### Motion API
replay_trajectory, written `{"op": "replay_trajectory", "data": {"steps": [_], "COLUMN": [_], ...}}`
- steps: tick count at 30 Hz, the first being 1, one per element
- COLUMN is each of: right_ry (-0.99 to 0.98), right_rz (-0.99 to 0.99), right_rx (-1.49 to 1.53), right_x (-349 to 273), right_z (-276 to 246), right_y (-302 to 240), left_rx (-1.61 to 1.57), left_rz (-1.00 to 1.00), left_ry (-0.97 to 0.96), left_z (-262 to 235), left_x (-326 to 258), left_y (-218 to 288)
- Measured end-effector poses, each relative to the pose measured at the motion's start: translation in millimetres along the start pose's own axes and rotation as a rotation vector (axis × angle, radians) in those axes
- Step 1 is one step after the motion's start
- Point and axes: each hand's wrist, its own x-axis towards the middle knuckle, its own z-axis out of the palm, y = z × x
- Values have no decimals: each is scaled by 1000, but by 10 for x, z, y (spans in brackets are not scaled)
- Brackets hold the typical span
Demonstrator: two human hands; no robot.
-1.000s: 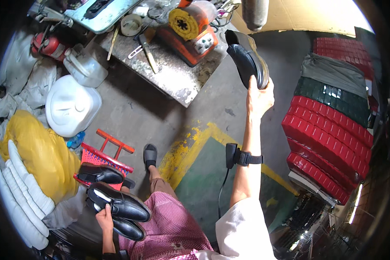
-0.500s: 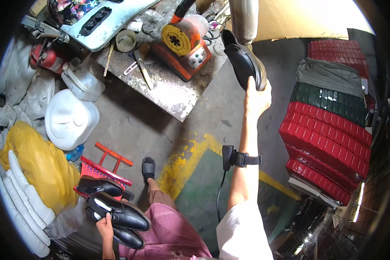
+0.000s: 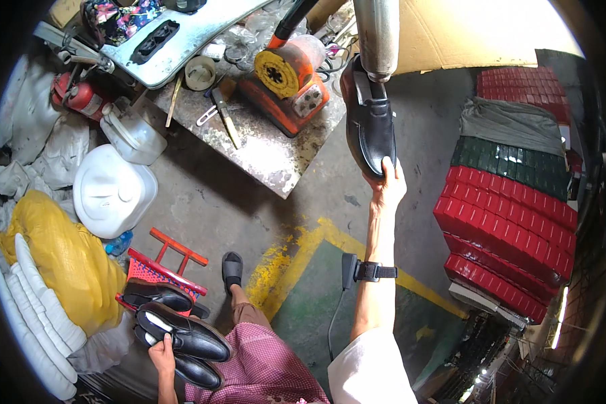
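My right hand (image 3: 387,183) is closed around the toe of a black loafer (image 3: 372,138), its upper facing me and its heel end far from me. A metal tube (image 3: 377,44) hangs over that heel end; whether they touch I cannot tell. At lower left my left hand (image 3: 161,353) is closed on a black shoe (image 3: 195,338) with a pale insole, its thumb at the opening. Another black shoe (image 3: 200,374) lies just under it, partly hidden. A further black shoe (image 3: 156,294) rests on a red stool (image 3: 172,271) beside them.
A stained worktable (image 3: 262,158) holds an orange machine with a yellow wheel (image 3: 274,75), a knife (image 3: 225,118) and a round tin (image 3: 199,73). White jugs (image 3: 111,192) and a yellow sack (image 3: 57,252) stand left. Stacked red boxes (image 3: 501,222) rise at right.
My right hand has turned the loafer from its side so the upper now faces me, and moved slightly nearer. The left hand still holds its shoe.
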Motion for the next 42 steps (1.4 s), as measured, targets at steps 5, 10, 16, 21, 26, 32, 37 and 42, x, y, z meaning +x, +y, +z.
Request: {"op": "replay_trajectory", "data": {"steps": [5, 10, 16, 21, 26, 32, 37, 42], "right_ry": [33, 61, 55, 71, 72, -8, -378, -614], "right_rz": [444, 487, 507, 526, 526, 600, 652, 918], "right_rx": [369, 418, 488, 452, 448, 416, 238, 164], "right_x": [93, 106, 213, 156, -142, -809, -1482, -2018], "right_z": [28, 141, 332, 452, 334, -385, -703, -677], "right_y": [118, 108, 113, 110, 166, 455, 565, 908], "left_rx": [9, -33, -14, -8, 10, 11, 164, 39], "left_rz": [-1, -25, -35, -13, -4, -27, 85, -96], "left_ry": [12, 17, 15, 33, 43, 40, 69, 136], "left_z": [35, 60, 83, 77, 35, 1, -39, -96], "left_x": [-14, -39, -45, -42, -66, -131, -133, -23], "left_y": [-84, -37, -82, -129, -231, -262, -294, -173]}}
